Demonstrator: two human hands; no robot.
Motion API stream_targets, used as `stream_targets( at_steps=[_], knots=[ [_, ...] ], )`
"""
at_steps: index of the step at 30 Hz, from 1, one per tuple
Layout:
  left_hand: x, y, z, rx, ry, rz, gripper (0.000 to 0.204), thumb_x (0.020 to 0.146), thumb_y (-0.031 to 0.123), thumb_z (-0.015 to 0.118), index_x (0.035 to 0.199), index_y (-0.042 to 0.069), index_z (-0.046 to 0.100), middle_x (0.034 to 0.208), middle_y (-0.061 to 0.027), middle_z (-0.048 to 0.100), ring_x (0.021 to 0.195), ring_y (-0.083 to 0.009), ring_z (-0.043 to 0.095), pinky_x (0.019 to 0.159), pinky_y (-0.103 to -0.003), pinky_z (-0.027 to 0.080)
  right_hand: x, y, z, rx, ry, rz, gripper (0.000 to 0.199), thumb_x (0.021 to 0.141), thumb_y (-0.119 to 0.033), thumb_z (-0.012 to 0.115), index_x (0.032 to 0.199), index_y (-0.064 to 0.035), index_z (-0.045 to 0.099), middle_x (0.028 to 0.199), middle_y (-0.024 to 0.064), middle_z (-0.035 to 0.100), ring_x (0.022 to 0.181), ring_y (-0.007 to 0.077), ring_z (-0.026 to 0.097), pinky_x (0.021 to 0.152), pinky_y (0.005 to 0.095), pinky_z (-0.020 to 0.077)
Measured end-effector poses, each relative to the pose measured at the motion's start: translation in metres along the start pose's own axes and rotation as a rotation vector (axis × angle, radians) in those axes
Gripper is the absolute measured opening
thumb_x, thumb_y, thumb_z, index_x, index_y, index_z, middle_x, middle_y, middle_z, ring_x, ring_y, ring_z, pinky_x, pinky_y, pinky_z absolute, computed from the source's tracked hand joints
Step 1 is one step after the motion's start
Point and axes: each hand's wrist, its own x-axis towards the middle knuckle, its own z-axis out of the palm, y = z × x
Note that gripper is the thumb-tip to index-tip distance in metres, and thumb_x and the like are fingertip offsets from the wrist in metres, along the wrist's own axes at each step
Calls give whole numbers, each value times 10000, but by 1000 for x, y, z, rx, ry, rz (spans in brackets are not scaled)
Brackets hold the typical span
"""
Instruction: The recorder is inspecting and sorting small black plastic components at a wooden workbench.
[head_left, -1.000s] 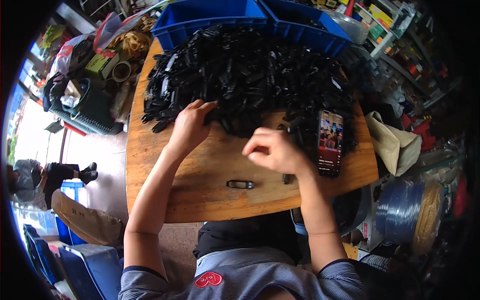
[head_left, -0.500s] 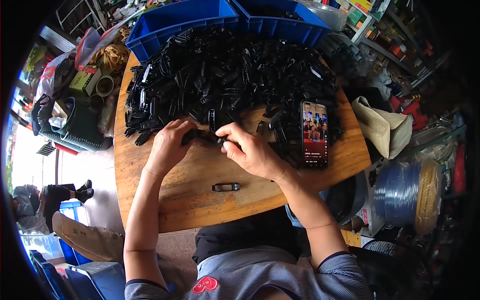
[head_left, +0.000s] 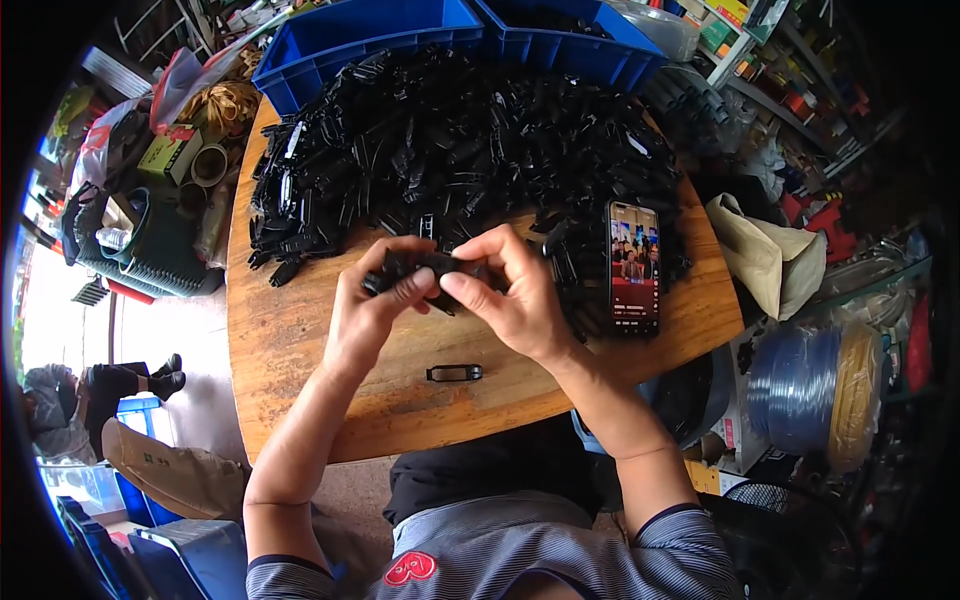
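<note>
Both hands meet over the middle of a round wooden table [head_left: 300, 380]. My left hand [head_left: 372, 315] and my right hand [head_left: 515, 295] pinch the same long black plastic part [head_left: 425, 268] from its two ends, holding it just above the tabletop. Right behind it lies a big heap of similar black plastic parts [head_left: 450, 150] that covers the far half of the table. A single small black clip [head_left: 454, 373] lies alone on the wood near my body.
A phone [head_left: 633, 266] with a lit screen lies on the heap's right edge. Two blue bins [head_left: 380, 30] stand behind the heap. A green basket [head_left: 150, 250] and tape rolls sit left of the table. Coiled hose [head_left: 810, 385] and a cloth bag [head_left: 770, 255] are at right.
My hands were apart in the heap a second ago; they have come together and lifted one black part, now held nearer to me.
</note>
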Motion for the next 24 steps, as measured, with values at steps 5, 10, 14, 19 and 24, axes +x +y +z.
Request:
stream_targets(
  at_steps=[5, 10, 14, 19, 24],
  knots=[
    [2, -21, 2, -449, -166, -67, 239, 857, 135, 590, 1050, -3, 558, 957, -96, 612, 834, -170, 583, 704, -290, 476, 1, 5, 5, 209, -16, 57, 228, 844, -103, 643, 970, -9, 478, 851, 55, 603, 744, 95, 598, 655, 215, 493],
    [-1, -23, 5, -412, -56, 21, 226, 845, 128, 615, 1036, 36, 540, 979, -92, 592, 881, -167, 568, 752, -296, 471, 3, 8, 6, 26, -87, 22, 164, 857, -49, 604, 981, -6, 505, 912, 57, 589, 817, 96, 597, 692, 231, 499],
    [4, -18, -6, -212, -30, 24, 241, 833, 127, 638, 1022, 23, 530, 898, -85, 604, 808, -165, 587, 724, -296, 487, 3, -6, -4, -18, -11, 145, 302, 914, -47, 449, 1213, -5, 476, 954, 53, 593, 869, 77, 543, 794, 230, 457],
    [5, -19, -10, -77, -74, 68, 263, 823, 172, 670, 1000, 10, 563, 852, -51, 605, 780, -124, 576, 721, -260, 476, 8, -10, -14, 176, 21, 145, 318, 920, -138, 521, 1210, -12, 500, 998, 79, 624, 801, 80, 554, 749, 216, 458],
    [0, -11, -5, -18, -82, -3, 252, 793, 128, 689, 975, 9, 563, 923, -57, 572, 806, -140, 572, 743, -277, 479, 4, 6, -14, 481, -12, 185, 234, 896, -158, 563, 1085, -25, 602, 899, 42, 626, 717, 104, 583, 652, 224, 483]
  ],
)
